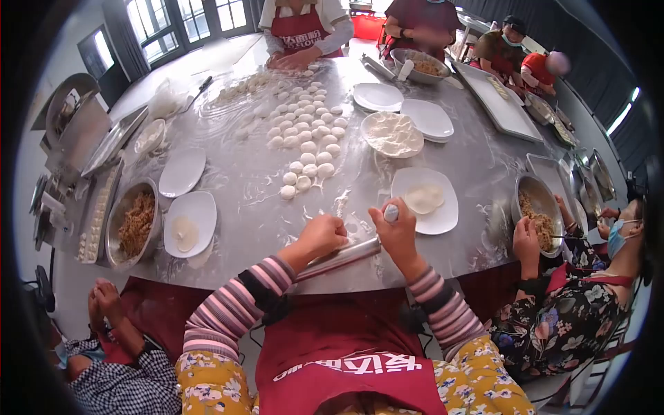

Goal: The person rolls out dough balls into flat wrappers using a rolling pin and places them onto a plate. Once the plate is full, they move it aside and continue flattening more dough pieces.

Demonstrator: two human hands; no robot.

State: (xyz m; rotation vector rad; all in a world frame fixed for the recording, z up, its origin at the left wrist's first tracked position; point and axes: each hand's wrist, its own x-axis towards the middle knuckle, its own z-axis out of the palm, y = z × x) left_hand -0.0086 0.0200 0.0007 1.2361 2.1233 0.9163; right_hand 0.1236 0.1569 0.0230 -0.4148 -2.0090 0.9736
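Observation:
My right hand [395, 228] is closed around the handle of a metal rolling pin [342, 259], whose shiny barrel lies slantwise near the table's front edge. Just left of it, my left hand [321, 235] is curled shut by the pin's barrel; whatever its fingers hold is hidden. Loose flour [349, 225] lies on the metal table between the two hands. Beyond my right hand, a square white plate [446, 214] bears thin round dough wrappers [423, 198]. Many small dough balls [308, 135] are spread in the middle of the table.
A bowl of filling [138, 221] and a plate with a wrapper [200, 235] stand left. A flour dish [392, 135] sits ahead. At right, a co-worker's hands are at another filling bowl [539, 211]. Another person's hands [294, 61] work dough across the table.

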